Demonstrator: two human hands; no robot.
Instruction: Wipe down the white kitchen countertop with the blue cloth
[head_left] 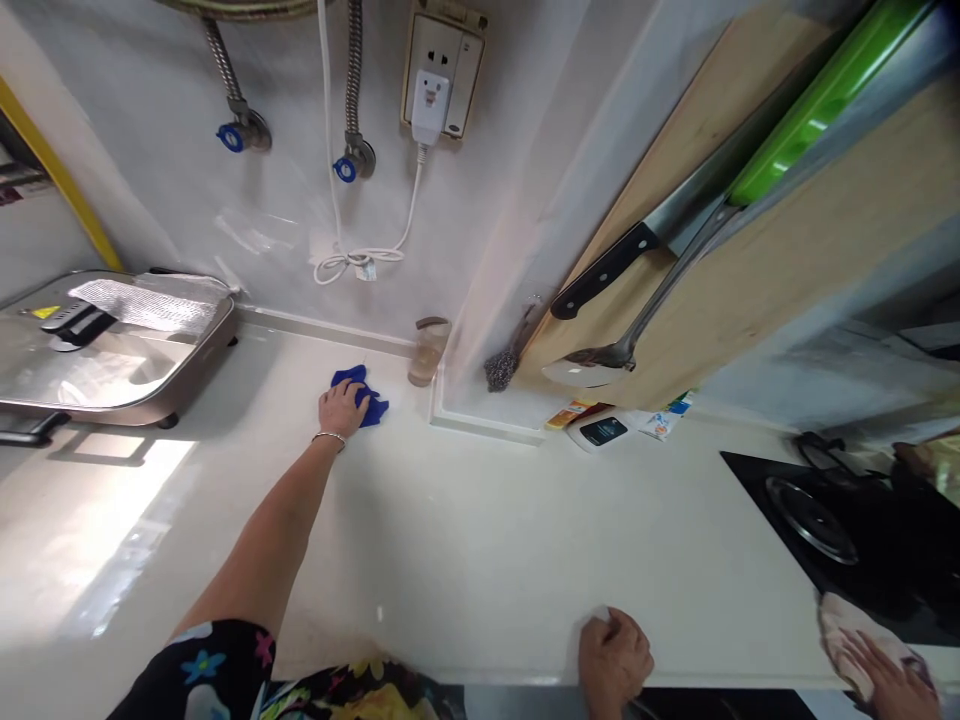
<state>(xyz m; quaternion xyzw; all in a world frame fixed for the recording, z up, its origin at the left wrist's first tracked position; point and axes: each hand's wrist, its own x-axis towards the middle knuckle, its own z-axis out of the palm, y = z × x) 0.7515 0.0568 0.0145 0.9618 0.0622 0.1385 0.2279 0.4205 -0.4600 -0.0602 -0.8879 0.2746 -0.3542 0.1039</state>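
My left hand (pixel 341 408) reaches far across the cream countertop (pixel 465 540) and presses down on a crumpled blue cloth (pixel 369 398), its fingers closed on it near the back wall. A thin bracelet circles that wrist. My right hand (pixel 615 655) rests at the counter's front edge with its fingers curled over the rim. A small glass jar (pixel 429 352) stands just right of the cloth, in the corner.
A metal electric grill pan (pixel 112 340) sits at the left. A steel scourer (pixel 501 368), packets and a dark card (pixel 604 430) lie by the wall. A knife and ladle hang above. A black gas hob (pixel 825 520) is at the right, where another person's hand (pixel 889 675) holds a pale cloth.
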